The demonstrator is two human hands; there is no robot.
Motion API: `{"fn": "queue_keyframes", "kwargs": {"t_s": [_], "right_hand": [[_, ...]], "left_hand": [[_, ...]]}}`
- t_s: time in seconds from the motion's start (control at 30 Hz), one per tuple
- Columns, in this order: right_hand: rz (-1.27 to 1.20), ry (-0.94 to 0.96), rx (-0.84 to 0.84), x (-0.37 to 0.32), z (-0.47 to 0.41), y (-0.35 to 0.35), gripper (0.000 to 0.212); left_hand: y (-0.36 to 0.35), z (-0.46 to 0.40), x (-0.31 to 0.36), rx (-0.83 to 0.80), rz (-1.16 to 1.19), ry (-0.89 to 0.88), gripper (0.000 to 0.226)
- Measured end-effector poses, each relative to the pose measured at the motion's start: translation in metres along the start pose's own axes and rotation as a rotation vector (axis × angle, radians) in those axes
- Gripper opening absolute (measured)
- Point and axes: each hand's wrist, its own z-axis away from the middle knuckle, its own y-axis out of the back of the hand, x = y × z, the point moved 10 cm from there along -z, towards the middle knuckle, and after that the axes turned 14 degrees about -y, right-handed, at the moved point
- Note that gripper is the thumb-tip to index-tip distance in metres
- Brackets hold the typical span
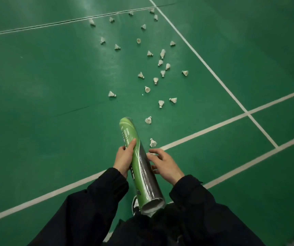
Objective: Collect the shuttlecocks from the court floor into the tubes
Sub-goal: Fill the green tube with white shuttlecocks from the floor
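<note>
Green court (54, 77), shuttlecocks (161, 103), tube (139, 166) base hidden

Left hand (125, 159): thumb up, fingers wrapped, gripping.
Right hand (165, 166): fingers spread and relaxed, fingertips just touching.
Sleeves (93, 206): dark, both forearms angled inward.

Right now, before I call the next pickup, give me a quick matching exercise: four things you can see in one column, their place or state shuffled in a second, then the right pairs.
Things
1. tube
2. left hand
3. right hand
4. nearest shuttlecock

Place or state
A. lies on the green floor just ahead of the right hand's fingertips
B. fingers spread, beside the tube's dark side, not wrapped round it
C. grips the tube's green side, thumb on top
D. held slanted, far end pointing toward the scattered shuttlecocks

Pairs: 1-D, 2-C, 3-B, 4-A
</note>
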Motion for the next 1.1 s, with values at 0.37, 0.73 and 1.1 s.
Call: {"fn": "queue_keyframes", "kwargs": {"t_s": [0.37,0.73,1.1], "right_hand": [[-0.291,-0.330,0.228,0.015,-0.275,0.053,0.009],[-0.110,-0.567,0.407,0.216,-0.653,0.038,0.032],[-0.107,-0.079,0.620,0.216,-0.742,0.018,0.017]], "left_hand": [[0.033,-0.242,-0.022,0.181,0.081,0.097,0.062],[0.040,-0.536,-0.231,0.335,0.486,0.110,0.054],[0.100,-0.616,-0.342,0.466,0.496,0.031,0.054]]}}
